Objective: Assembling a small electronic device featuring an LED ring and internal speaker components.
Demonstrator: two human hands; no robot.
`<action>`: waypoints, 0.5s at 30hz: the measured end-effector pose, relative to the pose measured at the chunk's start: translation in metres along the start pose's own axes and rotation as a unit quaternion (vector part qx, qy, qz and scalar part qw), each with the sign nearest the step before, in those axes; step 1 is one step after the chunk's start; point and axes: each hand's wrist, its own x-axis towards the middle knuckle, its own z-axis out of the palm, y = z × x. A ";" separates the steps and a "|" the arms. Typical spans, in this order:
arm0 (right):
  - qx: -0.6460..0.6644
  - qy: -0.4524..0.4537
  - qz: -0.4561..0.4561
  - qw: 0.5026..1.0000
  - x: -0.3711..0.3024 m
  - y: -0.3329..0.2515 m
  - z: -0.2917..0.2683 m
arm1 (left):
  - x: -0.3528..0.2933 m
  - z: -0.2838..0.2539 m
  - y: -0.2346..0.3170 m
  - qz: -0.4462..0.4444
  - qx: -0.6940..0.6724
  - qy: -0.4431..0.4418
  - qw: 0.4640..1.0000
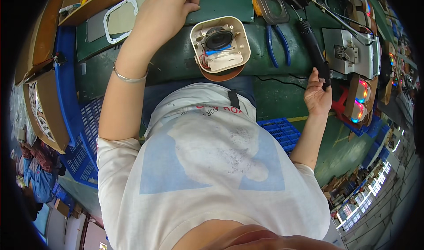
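My left hand (170, 4) reaches over the bench at the top of the view, fingers curled together near the thumb; anything between the fingertips is hidden. At the right, my right hand (318, 95) has its fingers around the lower end of a black electric screwdriver (312, 42), whose thin bit points up and away. Between the hands sits an open cream speaker housing (244, 57), tilted on a brown round base (225, 76). Inside it are a black round speaker (218, 39), a blue part and red wires.
Blue-handled pliers (287, 46) and a grey frame (278, 11) lie right of the housing. A white gasket frame (107, 26) lies at left. A metal fixture (346, 53) and lit-up speakers (360, 99) stand at right. Cardboard boxes (44, 113) and blue crates (77, 155) flank the left.
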 end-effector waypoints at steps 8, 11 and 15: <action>-0.220 0.027 -0.373 0.901 -0.022 0.046 0.066 | -0.032 0.028 -0.012 -0.027 -0.058 0.163 0.985; -0.473 -0.034 -0.507 0.720 -0.031 0.031 0.097 | -0.061 0.031 0.000 -0.015 -0.222 0.220 0.950; -0.495 -0.035 -0.628 0.600 -0.055 0.002 0.131 | -0.093 0.028 0.015 0.002 -0.271 0.219 0.937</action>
